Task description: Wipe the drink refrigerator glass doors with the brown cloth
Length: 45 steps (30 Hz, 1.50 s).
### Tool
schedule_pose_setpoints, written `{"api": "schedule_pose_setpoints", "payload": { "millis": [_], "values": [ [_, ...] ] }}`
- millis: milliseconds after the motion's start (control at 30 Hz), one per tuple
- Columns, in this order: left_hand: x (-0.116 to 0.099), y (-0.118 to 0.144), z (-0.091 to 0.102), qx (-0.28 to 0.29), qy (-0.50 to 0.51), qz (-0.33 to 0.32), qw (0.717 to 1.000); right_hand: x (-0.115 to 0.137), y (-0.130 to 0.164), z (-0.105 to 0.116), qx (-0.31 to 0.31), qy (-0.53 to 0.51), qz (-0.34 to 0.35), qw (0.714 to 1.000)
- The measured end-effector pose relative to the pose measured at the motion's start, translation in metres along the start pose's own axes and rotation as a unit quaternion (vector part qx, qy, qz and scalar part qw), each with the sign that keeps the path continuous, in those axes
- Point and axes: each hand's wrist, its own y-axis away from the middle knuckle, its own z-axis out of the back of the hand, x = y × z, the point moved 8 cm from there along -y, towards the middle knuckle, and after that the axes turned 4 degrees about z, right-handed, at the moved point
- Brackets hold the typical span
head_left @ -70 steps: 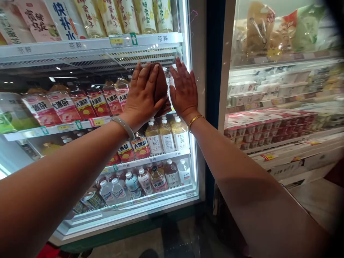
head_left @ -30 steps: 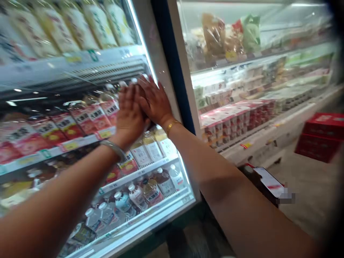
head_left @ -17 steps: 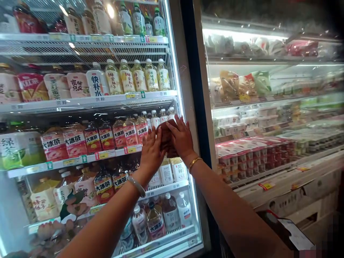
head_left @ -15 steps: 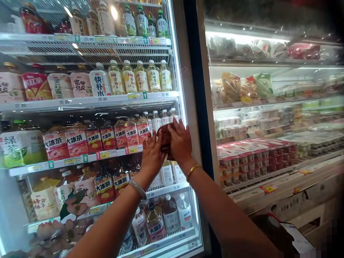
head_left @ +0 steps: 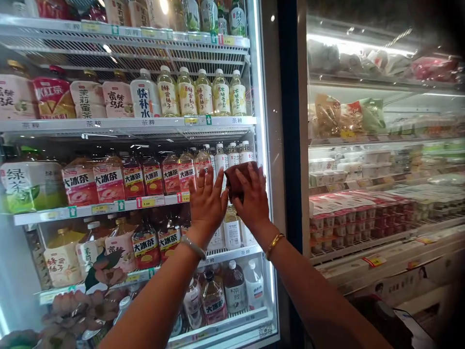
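My right hand (head_left: 253, 196) covers most of the brown cloth (head_left: 240, 177), only its top edge shows; fingers flat, spread, pressing the cloth on the glass door (head_left: 264, 145) near its right edge. Left hand (head_left: 207, 203) just beside it, open, flat, fingers up on the glass. Bottles (head_left: 203, 94) behind, lower ones blocked by my arms

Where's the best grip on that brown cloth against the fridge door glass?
Judging by its pose, take the brown cloth at its upper left edge, coming from the front. It lies pressed to the glass door under the right hand, so only that bunched edge shows; the left hand sits beside it, flat and free.
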Motion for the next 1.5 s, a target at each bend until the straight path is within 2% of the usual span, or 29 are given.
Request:
{"api": "schedule_pose_setpoints", "payload": {
  "millis": [100, 233, 333, 400, 467, 567, 700, 800, 900, 1033, 1167, 1333, 1433, 1500],
  "values": [
    [0.001, -0.004, -0.01, 0.018, -0.009, -0.005, 1.0, 0.009, 0.019, -0.006, 0.011, -0.01, 0.031, 0.999],
    [0.0, 0.001, -0.011, 0.024, -0.004, -0.006, 1.0, -0.002, 0.039, -0.006, 0.049, -0.004, 0.057, 0.997],
    [-0.002, 0.003, -0.011, 0.028, -0.004, -0.006, 1.0, -0.01, 0.027, -0.003, 0.024, -0.019, 0.015, 0.999],
    [-0.002, 0.003, -0.011, 0.032, -0.006, -0.003, 0.999, -0.005, 0.016, -0.006, 0.005, -0.03, -0.006, 1.0],
    [-0.002, 0.003, -0.012, 0.035, -0.008, 0.002, 0.999, 0.006, 0.012, -0.012, 0.004, -0.034, 0.002, 0.999],
    [-0.001, 0.002, -0.012, 0.035, -0.012, 0.008, 0.999, 0.015, 0.023, -0.015, 0.02, -0.035, 0.039, 0.998],
    [-0.002, 0.002, -0.013, 0.034, -0.009, 0.008, 0.999, 0.005, 0.042, -0.008, 0.025, -0.027, 0.052, 0.998],
    [-0.003, 0.003, -0.014, 0.038, -0.01, 0.007, 0.999, -0.002, 0.034, -0.009, 0.017, -0.035, 0.005, 0.999],
    [-0.002, 0.003, -0.015, 0.037, -0.012, 0.008, 0.999, 0.007, 0.021, -0.016, 0.008, -0.041, -0.022, 0.999],
    [-0.001, 0.003, -0.015, 0.034, -0.021, 0.005, 0.999, 0.018, 0.026, -0.017, 0.007, -0.045, -0.004, 0.999],
    [-0.001, 0.004, -0.016, 0.042, -0.018, 0.007, 0.999, 0.01, 0.04, -0.01, 0.012, -0.058, 0.013, 0.998],
    [-0.001, 0.003, -0.019, 0.07, 0.0, 0.022, 0.997, 0.007, 0.023, -0.017, -0.004, -0.056, -0.056, 0.997],
    [0.003, 0.003, -0.016, 0.078, 0.006, 0.017, 0.997, 0.02, 0.016, -0.024, 0.012, -0.046, -0.038, 0.998],
    [0.006, 0.004, -0.011, 0.076, 0.003, -0.008, 0.997, 0.025, 0.022, -0.024, 0.039, -0.046, -0.012, 0.998]
  ]
}}
